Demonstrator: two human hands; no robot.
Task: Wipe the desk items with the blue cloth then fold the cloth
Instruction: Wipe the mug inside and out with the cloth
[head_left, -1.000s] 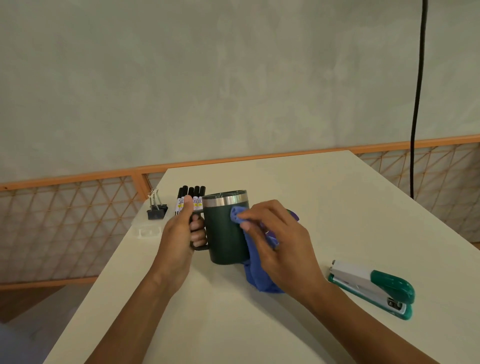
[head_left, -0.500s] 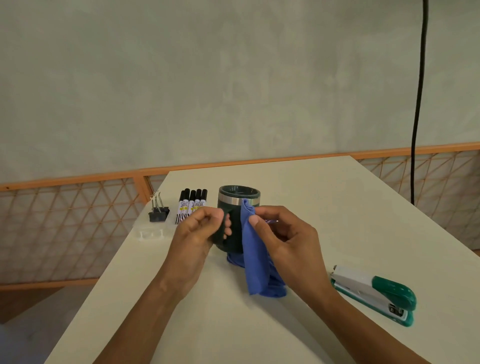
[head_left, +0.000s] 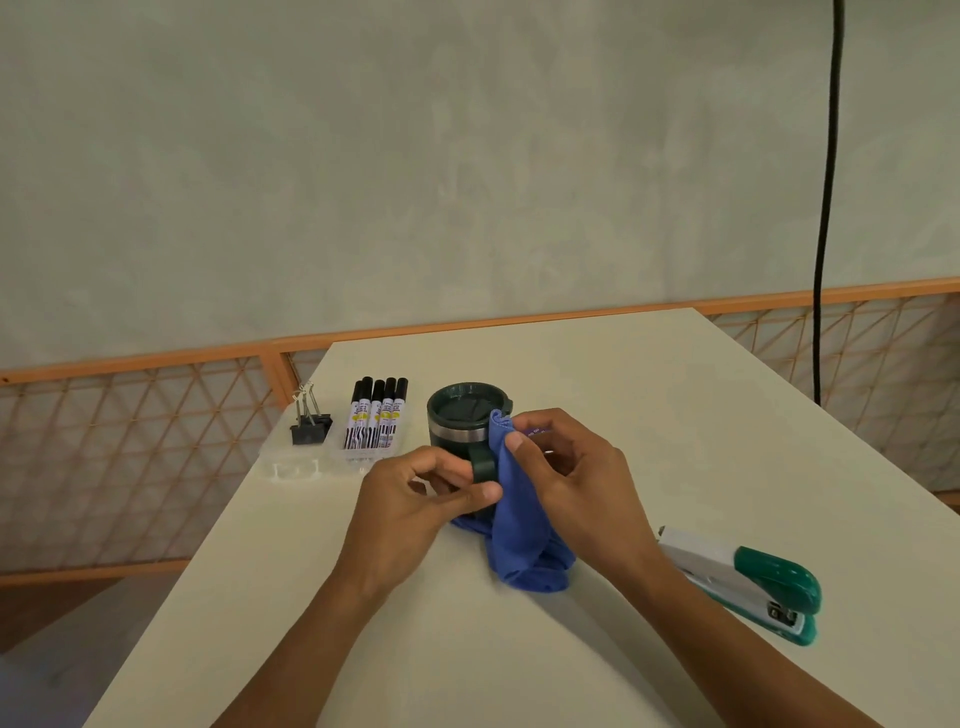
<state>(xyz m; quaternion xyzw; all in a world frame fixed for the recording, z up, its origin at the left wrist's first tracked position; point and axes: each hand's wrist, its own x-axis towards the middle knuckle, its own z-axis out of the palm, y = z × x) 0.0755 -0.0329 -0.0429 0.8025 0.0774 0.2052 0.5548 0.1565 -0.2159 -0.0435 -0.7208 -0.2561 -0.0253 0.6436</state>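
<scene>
At the table's (head_left: 675, 395) far left corner a clear tray (head_left: 291, 470) keeps black binder clips (head_left: 310, 434) and a row of markers (head_left: 376, 415) together, caps pointing to the far edge; no hand touches them. Just right of the tray stands the dark green mug (head_left: 457, 421), upright with its lid on and its handle turned toward the near edge. The left hand (head_left: 415, 499) is curled about the lower part of that handle, thumb pressed beside it, which I judge is to steady the mug and keep it from turning while it is rubbed. The blue cloth (head_left: 519, 530) hangs beside the handle, its upper corner level with the mug's rim and its lower bulk bunched on the table against the mug's base. The right hand (head_left: 576, 483) pinches the cloth's upper part between thumb and fingers and holds it to the mug's side, likely so that the fabric can be worked round the handle. Toward the right edge, apart from the mug, a green and white stapler (head_left: 748, 587) lies flat, waiting its turn by the look of it.
</scene>
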